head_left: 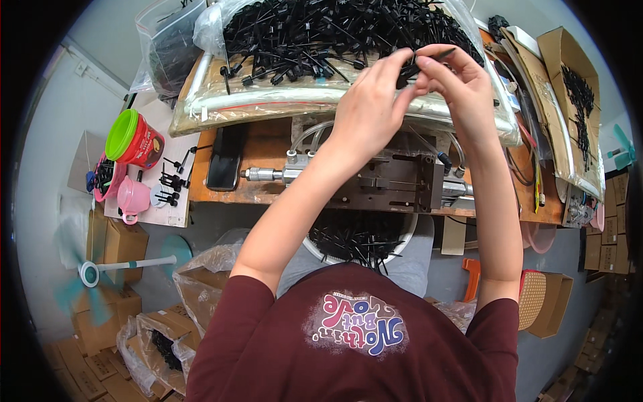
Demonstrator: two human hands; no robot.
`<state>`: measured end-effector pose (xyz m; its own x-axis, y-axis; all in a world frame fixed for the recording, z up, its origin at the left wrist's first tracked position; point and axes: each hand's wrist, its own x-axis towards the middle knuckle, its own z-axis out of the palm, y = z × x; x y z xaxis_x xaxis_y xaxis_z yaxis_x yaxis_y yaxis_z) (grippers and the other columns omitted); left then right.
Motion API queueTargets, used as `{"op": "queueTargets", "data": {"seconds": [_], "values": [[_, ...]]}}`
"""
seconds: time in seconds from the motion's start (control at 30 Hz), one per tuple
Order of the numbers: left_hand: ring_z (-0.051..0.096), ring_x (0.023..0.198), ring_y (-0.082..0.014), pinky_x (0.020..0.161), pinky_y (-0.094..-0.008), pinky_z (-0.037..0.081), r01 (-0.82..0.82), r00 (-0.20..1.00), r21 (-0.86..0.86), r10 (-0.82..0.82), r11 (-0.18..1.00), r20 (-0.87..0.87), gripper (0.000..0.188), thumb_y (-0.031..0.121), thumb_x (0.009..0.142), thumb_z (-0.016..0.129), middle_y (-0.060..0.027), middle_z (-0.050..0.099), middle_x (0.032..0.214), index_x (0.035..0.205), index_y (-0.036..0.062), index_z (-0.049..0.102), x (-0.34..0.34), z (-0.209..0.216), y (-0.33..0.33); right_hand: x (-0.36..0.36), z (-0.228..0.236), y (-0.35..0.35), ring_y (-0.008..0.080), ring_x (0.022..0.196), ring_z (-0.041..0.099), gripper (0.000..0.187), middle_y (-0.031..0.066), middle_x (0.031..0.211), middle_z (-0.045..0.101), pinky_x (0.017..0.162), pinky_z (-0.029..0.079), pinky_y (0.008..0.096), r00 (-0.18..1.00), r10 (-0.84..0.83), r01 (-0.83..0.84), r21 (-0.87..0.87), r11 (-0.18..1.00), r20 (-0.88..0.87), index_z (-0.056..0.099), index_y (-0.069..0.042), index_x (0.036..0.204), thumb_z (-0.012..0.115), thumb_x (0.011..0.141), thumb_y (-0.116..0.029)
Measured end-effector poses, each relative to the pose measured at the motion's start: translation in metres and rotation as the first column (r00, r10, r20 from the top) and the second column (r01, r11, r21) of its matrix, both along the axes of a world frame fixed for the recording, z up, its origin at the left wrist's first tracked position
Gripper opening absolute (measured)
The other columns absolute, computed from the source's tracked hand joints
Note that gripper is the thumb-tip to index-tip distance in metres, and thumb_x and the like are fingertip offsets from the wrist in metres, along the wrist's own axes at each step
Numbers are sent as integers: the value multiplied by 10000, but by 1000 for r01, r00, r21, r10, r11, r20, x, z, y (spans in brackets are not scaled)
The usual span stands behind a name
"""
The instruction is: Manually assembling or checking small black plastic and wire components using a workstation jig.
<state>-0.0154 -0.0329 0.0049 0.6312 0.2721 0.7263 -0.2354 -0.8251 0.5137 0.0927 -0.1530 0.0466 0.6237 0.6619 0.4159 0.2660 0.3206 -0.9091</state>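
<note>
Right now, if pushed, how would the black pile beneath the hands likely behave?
The black pile would probably shift piecemeal, since its parts lie jumbled. Snagging seems likely too, as its thin stems cross one another.

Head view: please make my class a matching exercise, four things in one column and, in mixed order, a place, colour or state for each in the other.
Column 1
1. Right hand
2. Pile
3. Phone
4. Bucket

Column 2
A. Red, with a bright green rim
B. Lying flat on the wooden bench
C. Has a black part at its fingertips
D. Heaped in the plastic-lined tray

Right pairs: 1-C, 2-D, 3-B, 4-A
</note>
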Motion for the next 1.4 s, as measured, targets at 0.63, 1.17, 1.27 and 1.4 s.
{"op": "queueTargets", "data": {"seconds": [0.63, 1.17, 1.27, 1.4], "values": [[495, 831, -68, 777, -233, 438, 169, 884, -896, -465, 411, -47, 228, 218, 1081, 410, -9, 544, 892, 977, 47, 518, -94, -43, -51, -126, -75, -59, 241, 726, 600, 331, 80, 937, 643, 627, 477, 349, 639, -202, 316, -14, 949, 742, 694, -43, 930, 804, 618, -46], [623, 891, -135, 787, -271, 533, 199, 905, -939, -421, 279, 66, 292, 194, 1079, 391, -90, 619, 987, 948, -11, 552, -143, -50, -47, -146, -125, -76, 280, 930, 672, 243, 212, 1294, 594, 870, 548, 374, 625, 37, 407, -366, 837, 780, 611, 30, 978, 690, 753, -15], [605, 977, -172, 872, -322, 512, 154, 928, -841, -368, 519, -58, 348, 218, 1089, 338, -150, 618, 1092, 960, -12, 566, -147, -47, -38, -142, -129, -68, 190, 705, 664, 221, 211, 1250, 635, 727, 547, 319, 489, 57, 478, -322, 817, 870, 612, 18, 937, 643, 728, -45], [627, 1003, -225, 947, -373, 485, 128, 939, -908, -343, 399, -18, 303, 214, 1084, 345, -180, 634, 1110, 1028, 7, 559, -148, -42, -37, -142, -119, -65, 185, 637, 635, 220, 176, 1236, 653, 623, 514, 302, 524, 131, 486, -421, 766, 842, 620, -1, 942, 679, 736, -54]]}}
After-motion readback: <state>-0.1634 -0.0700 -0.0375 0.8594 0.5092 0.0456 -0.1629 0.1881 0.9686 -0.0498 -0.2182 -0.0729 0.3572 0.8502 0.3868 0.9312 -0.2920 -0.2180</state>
